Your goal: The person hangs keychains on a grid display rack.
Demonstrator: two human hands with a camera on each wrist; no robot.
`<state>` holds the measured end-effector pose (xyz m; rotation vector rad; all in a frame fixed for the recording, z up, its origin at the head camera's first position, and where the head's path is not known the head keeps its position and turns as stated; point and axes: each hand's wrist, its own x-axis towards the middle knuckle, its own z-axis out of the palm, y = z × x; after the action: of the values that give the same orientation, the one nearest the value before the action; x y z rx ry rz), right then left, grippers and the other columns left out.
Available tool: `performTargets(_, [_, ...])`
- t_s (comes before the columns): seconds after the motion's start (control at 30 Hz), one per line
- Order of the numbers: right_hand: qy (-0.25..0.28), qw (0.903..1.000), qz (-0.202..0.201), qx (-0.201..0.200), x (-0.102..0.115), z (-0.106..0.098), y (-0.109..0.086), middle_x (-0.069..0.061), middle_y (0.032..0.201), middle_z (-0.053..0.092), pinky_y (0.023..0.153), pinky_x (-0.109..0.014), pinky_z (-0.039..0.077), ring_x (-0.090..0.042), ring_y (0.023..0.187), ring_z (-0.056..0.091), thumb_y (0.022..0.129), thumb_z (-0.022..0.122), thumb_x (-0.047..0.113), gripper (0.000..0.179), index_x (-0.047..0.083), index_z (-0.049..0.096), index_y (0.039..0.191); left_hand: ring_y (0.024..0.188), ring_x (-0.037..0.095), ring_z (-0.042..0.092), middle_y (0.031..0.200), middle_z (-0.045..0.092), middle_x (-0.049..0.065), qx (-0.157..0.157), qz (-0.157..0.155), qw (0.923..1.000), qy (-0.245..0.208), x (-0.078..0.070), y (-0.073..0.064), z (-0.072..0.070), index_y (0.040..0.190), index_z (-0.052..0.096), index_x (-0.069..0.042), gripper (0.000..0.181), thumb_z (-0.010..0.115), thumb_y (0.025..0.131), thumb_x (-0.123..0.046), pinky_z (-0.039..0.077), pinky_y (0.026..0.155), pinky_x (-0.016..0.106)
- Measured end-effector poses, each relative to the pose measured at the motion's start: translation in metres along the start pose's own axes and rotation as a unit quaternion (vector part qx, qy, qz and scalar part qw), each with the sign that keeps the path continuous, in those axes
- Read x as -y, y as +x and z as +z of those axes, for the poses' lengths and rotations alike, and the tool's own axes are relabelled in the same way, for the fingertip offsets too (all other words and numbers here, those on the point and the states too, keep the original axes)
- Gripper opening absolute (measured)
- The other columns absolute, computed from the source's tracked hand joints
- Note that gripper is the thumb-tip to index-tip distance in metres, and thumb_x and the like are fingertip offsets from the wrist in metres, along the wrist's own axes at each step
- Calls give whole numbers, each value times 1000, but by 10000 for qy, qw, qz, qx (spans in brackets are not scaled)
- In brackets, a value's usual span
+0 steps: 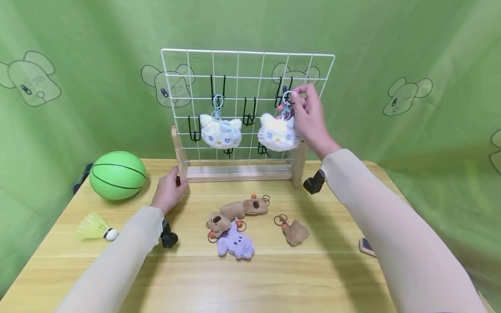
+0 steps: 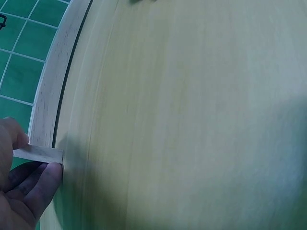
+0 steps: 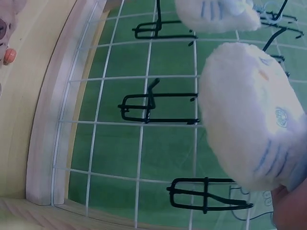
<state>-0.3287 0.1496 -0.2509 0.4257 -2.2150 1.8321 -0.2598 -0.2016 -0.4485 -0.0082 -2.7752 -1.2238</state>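
Note:
A white wire grid rack [image 1: 237,65] on a wooden base [image 1: 238,173] stands at the back, with several black hooks [image 1: 249,118] on it. My right hand [image 1: 311,117] pinches the blue ring of a white cat plush keychain [image 1: 278,134] at the upper right hook; whether the ring is over that hook I cannot tell. The plush [image 3: 249,115] fills much of the right wrist view. A matching cat plush keychain with a blue bow [image 1: 221,132] hangs from the upper left hook. My left hand [image 1: 170,191] grips the rack's left wooden foot [image 2: 41,153] between thumb and fingers.
Brown plush keychains [image 1: 232,210] and a purple one [image 1: 236,243] lie mid-table; another brown one [image 1: 296,233] lies to their right. A green ball [image 1: 117,175] and a yellow shuttlecock [image 1: 94,227] are at left. A small dark flat object [image 1: 366,247] lies by the right sleeve.

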Motion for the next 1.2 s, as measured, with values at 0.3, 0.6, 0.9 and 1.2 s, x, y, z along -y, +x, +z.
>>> performTargets(0.3, [-597, 9979, -30, -254, -9, 7, 7, 1, 87, 67, 67, -25, 62, -12, 82, 71, 111, 45, 27, 9, 19, 46, 115, 98, 37, 70, 125, 67, 36, -6, -2, 10000, 17, 0, 1, 0, 150, 43, 5, 51, 50, 102, -9, 61, 79, 42])
performTargets(0.6, [-940, 9948, 6, -389, -8, 13, 6, -1, 87, 68, 68, -25, 62, -11, 80, 71, 111, 45, 26, 13, 15, 47, 116, 97, 38, 70, 126, 67, 37, 17, -74, 10000, -31, 0, 1, 0, 153, 41, 5, 53, 50, 102, -9, 61, 76, 41])
performTargets(0.9, [-1587, 9861, -216, -435, -8, 9, 4, 1, 86, 62, 71, -19, 54, -8, 77, 61, 111, 46, 22, 14, 10, 49, 119, 103, 40, 71, 127, 67, 37, 17, -3, 10000, -36, 1, 1, 1, 155, 39, 5, 55, 50, 102, -9, 62, 81, 44])
performTargets(1.2, [-1849, 9797, -656, -399, -6, 0, -5, -20, 112, 69, 94, -29, 60, -22, 101, 71, 111, 44, 17, 20, 2, 50, 123, 99, 40, 70, 126, 66, 37, 37, -15, 10000, -16, 0, 0, 0, 154, 39, 6, 56, 50, 102, -9, 62, 79, 43])
